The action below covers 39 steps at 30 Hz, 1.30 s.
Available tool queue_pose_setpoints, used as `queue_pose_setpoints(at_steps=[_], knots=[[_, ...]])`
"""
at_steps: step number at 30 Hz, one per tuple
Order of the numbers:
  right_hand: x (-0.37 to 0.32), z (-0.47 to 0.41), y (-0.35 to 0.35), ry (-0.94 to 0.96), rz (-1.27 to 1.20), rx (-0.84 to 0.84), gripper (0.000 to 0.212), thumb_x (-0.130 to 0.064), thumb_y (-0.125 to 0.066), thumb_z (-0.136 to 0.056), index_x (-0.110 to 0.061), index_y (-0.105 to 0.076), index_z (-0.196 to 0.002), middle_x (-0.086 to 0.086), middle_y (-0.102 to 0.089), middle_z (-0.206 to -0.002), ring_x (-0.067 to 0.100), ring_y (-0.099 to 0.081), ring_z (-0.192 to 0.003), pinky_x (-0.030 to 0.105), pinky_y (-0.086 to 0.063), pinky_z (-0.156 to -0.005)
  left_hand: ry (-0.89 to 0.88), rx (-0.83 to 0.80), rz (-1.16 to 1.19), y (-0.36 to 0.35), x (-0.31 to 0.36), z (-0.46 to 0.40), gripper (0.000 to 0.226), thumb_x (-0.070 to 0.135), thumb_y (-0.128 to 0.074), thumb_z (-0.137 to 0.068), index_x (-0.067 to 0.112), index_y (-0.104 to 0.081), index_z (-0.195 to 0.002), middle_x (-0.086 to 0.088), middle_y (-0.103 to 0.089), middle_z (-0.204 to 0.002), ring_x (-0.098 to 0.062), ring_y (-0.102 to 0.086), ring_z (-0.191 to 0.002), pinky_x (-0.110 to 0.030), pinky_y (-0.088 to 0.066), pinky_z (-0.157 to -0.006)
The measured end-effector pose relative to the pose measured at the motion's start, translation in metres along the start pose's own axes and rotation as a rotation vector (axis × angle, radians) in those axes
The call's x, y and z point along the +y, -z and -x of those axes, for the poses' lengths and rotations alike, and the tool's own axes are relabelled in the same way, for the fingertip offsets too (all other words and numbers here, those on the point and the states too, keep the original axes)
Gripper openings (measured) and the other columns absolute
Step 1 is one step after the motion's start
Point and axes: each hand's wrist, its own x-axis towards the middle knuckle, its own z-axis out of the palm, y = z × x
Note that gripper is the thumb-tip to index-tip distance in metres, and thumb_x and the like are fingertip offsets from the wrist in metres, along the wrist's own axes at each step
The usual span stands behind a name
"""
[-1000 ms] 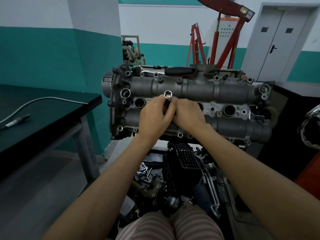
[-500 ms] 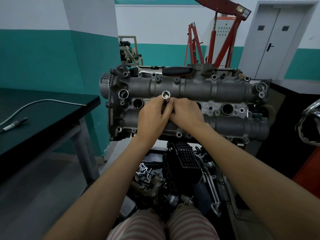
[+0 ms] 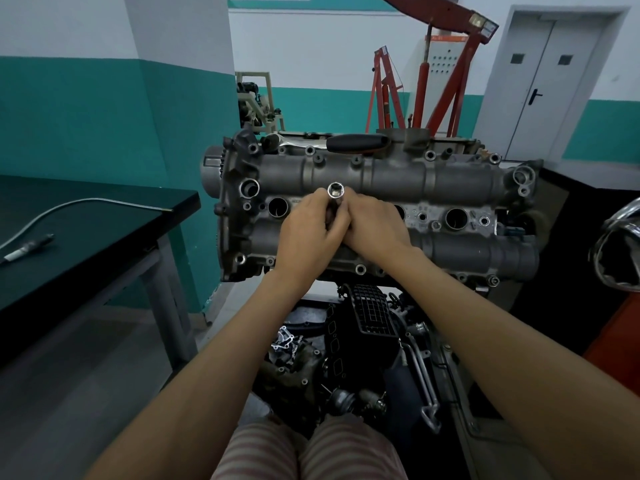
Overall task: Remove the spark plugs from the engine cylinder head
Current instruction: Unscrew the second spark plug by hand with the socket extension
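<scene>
Both hands clasped together over the middle of the grey cast-aluminium engine cylinder head (image 3: 381,216), left hand (image 3: 308,233) and right hand (image 3: 377,230) touching, fingers of each curled round the shiny chrome tubular spark plug socket (image 3: 335,192). Socket upright in the second plug well from the left, open square-drive end facing the camera, lower part hidden behind the fingers. Two-handed grip probably chosen to keep the long tube straight in the deep well while twisted by hand, so a loosened plug judged likely. Spark plug itself not visible; presumably down inside the socket or well. Neighbouring round plug wells (image 3: 278,206) open and dark on either side; whether plugs remain in them cannot be told. Black-handled chrome ratchet (image 3: 346,143) laid along the top edge of the head, within reach yet clear of the hands, apparently parked for finger-turning. On the dark green desk (image 3: 104,237) at left, a thin grey metal tube (image 3: 86,204) and one loose spark plug (image 3: 26,247), well apart from the engine, perhaps one already out. Red engine hoist (image 3: 433,81) behind, against the wall.
</scene>
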Motion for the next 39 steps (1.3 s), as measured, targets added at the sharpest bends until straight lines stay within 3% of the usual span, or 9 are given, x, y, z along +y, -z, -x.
queue_pose_setpoints(at_steps=[8, 15, 22, 33, 39], knots=[[0.000, -0.001, -0.001, -0.005, 0.048, -0.010, 0.029, -0.033, -0.041, -0.089, -0.011, -0.053, -0.104, 0.010, -0.066, -0.092, 0.033, -0.061, -0.084, 0.032, -0.035, -0.059, -0.049, -0.039, 0.012, 0.004, -0.003, 0.000, 0.022, 0.023, -0.050, -0.095, 0.005, -0.055, -0.083, 0.002, -0.048, -0.065, -0.013, -0.044, -0.062, -0.024, -0.029, -0.055], [0.001, 0.000, 0.000, -0.006, 0.027, -0.005, 0.027, -0.032, -0.043, -0.089, -0.012, -0.055, -0.101, 0.009, -0.066, -0.088, 0.031, -0.061, -0.081, 0.030, -0.033, -0.058, -0.023, -0.003, -0.016, 0.000, -0.001, 0.001, 0.019, 0.023, -0.051, -0.093, 0.007, -0.055, -0.083, 0.012, -0.040, -0.061, -0.014, -0.044, -0.063, -0.024, -0.029, -0.056], [0.000, 0.001, 0.002, -0.014, -0.003, -0.002, 0.023, -0.029, -0.044, -0.089, -0.014, -0.060, -0.094, 0.009, -0.067, -0.083, 0.033, -0.061, -0.078, 0.030, -0.030, -0.057, 0.002, 0.026, -0.012, -0.001, 0.000, 0.000, 0.027, 0.027, -0.051, -0.094, 0.005, -0.055, -0.078, 0.005, -0.045, -0.060, -0.016, -0.046, -0.061, -0.028, -0.034, -0.056], [0.000, 0.001, 0.002, -0.004, 0.009, -0.006, 0.019, -0.026, -0.046, -0.089, -0.010, -0.057, -0.092, 0.011, -0.066, -0.084, 0.035, -0.061, -0.078, 0.030, -0.029, -0.058, -0.011, 0.065, -0.020, -0.004, 0.000, 0.001, 0.031, 0.030, -0.051, -0.094, 0.005, -0.054, -0.075, -0.001, -0.049, -0.061, -0.016, -0.045, -0.059, -0.024, -0.028, -0.053], [0.000, 0.001, 0.001, 0.011, 0.007, -0.010, 0.018, -0.027, -0.045, -0.090, -0.012, -0.050, -0.097, 0.007, -0.063, -0.091, 0.031, -0.059, -0.080, 0.030, -0.027, -0.058, 0.030, 0.049, 0.005, -0.007, -0.001, -0.001, 0.026, 0.028, -0.050, -0.092, 0.007, -0.050, -0.076, 0.002, -0.048, -0.061, -0.014, -0.045, -0.059, -0.028, -0.036, -0.054]])
